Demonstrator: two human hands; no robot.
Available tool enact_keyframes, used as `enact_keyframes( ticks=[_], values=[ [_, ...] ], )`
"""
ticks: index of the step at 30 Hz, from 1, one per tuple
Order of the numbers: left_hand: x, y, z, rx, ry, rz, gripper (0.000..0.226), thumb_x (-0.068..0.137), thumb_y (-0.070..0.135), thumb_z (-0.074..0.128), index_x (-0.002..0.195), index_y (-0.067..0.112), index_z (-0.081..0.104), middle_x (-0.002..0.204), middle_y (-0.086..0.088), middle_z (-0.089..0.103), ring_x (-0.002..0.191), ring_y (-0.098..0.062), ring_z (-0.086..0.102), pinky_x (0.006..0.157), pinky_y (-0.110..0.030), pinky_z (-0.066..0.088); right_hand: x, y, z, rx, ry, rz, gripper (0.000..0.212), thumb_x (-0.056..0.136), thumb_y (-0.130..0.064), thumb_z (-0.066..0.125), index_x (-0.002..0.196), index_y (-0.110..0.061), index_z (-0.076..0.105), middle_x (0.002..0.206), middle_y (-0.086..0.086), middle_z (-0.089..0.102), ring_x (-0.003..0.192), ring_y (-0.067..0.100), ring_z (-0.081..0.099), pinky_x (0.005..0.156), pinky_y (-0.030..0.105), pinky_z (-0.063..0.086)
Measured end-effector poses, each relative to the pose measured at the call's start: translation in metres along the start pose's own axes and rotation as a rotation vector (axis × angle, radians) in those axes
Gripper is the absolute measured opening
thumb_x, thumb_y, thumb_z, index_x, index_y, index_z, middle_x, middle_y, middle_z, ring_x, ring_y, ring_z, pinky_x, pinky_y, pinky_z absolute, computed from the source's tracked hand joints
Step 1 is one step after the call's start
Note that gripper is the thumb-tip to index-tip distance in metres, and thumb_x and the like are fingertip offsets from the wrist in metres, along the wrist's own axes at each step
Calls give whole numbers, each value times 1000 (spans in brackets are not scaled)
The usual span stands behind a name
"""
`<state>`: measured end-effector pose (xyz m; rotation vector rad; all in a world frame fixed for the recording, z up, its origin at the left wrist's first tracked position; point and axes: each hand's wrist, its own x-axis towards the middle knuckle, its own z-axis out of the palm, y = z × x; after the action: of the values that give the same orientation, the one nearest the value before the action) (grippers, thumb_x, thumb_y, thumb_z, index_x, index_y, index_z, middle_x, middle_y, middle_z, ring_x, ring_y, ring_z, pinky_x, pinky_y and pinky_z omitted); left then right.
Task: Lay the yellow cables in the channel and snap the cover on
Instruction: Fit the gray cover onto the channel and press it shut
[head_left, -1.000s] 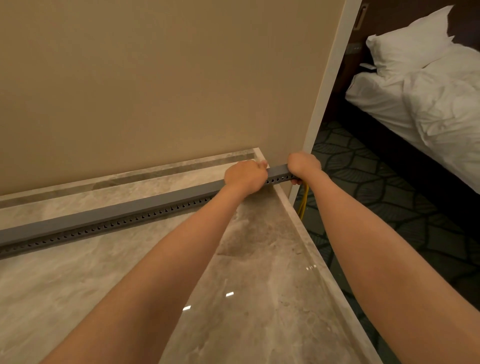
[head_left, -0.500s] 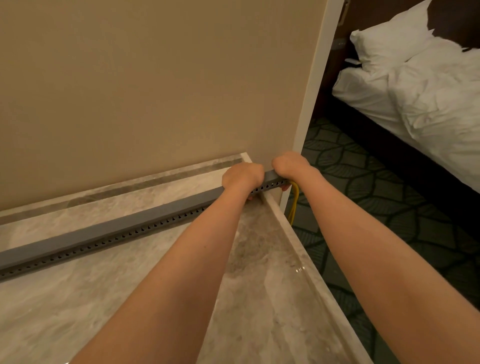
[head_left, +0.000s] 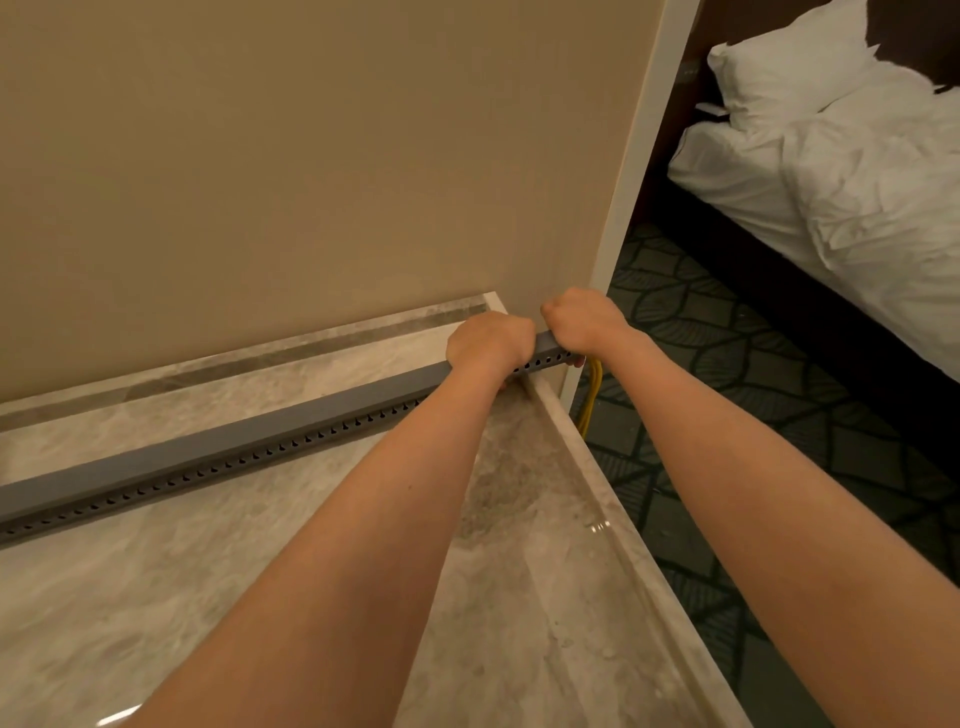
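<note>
At the far left the grey channel (head_left: 208, 457) comes in from the edge of my view and lies on the marble counter (head_left: 156, 597), running slantwise up and to the right, near the foot of the beige wall (head_left: 260, 182) but apart from it. Its top is a smooth, closed grey face, and the side facing me carries a row of small holes. I cannot make out a seam between cover and channel from here.

My left forearm reaches across the counter, and my left hand (head_left: 491, 343) sits on top of the channel close to its right end, knuckles up. Its fingers (head_left: 511, 325) are curled over the far edge and down, gripping the channel from above.

Just beside it, with a short bare stretch of the channel between the two, my right hand (head_left: 584, 322) grips the very end of the channel in the same way, fingers wrapped over the top, right at the corner of the counter.

Below that hand the yellow cables (head_left: 592, 395) hang out from the end of the channel and drop past the counter's edge toward the patterned carpet (head_left: 727, 364); how far they run inside the channel is hidden.

Further right, beyond the white wall edge (head_left: 634, 171), stands a bed (head_left: 857, 208) with rumpled white sheets and a pillow (head_left: 789, 67)
</note>
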<state>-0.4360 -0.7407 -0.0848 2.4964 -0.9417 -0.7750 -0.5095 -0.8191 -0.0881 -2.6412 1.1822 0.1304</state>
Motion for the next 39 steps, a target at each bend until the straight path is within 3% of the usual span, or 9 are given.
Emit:
enact_keyframes(
  ticks=[4,8,10,13,20,24,28,35,39],
  values=[
    [-1,0,0,-13,5,2,25,89,22,37,83,9,57,71,-6,58,57,-22,59,54,-25,41,1,2,-8,393,-136,186,36,101,-30,31,81,-7,50,80,15,64,60,22,58,61,29,47],
    [0,-1,4,-33,35,-1,29,86,23,39,93,9,63,101,-9,68,86,-28,68,71,-29,46,-6,9,-7,827,-221,480,42,99,-41,21,97,-6,44,72,12,59,62,22,58,95,41,46],
    [0,0,5,-25,64,0,32,86,23,40,98,8,66,105,-9,69,93,-28,68,73,-30,46,-9,5,-6,855,-222,488,43,99,-39,21,90,-5,45,70,13,57,59,21,55,81,34,50],
    [-2,0,6,-2,103,9,30,86,24,41,94,9,66,106,-11,69,95,-28,67,71,-28,42,-7,-4,-1,659,-106,410,42,98,-33,23,75,-8,48,64,11,57,50,17,54,49,25,44],
    [-2,-12,-8,14,3,16,40,92,24,33,117,6,59,127,-15,58,109,-30,56,78,-30,37,-5,0,10,300,53,275,34,95,-16,31,65,-13,45,49,1,51,37,9,47,40,22,28],
    [-1,-28,-21,96,-69,-1,35,95,23,29,113,8,55,133,-17,51,110,-31,51,90,-35,39,-8,-1,0,191,13,180,23,93,-7,40,97,-1,61,73,8,61,64,21,58,59,26,44],
    [1,-32,-17,131,-44,18,24,93,24,31,90,10,50,112,-15,58,87,-26,46,75,-32,36,-6,-28,-13,45,15,-6,36,98,-19,32,112,-1,60,120,19,61,106,33,57,81,33,41],
    [-3,-35,-10,145,124,92,35,92,26,31,99,9,61,117,-17,61,89,-30,51,71,-31,36,-5,-30,-5,-98,-26,-100,51,99,-29,22,81,-1,60,107,24,65,81,32,54,74,30,38],
    [-2,-38,-7,224,144,149,39,94,23,27,104,6,61,116,-19,60,94,-33,52,70,-32,33,-5,-30,0,-199,57,-145,51,99,-32,21,98,-3,63,110,22,64,94,35,57,74,32,36]
  ],
)
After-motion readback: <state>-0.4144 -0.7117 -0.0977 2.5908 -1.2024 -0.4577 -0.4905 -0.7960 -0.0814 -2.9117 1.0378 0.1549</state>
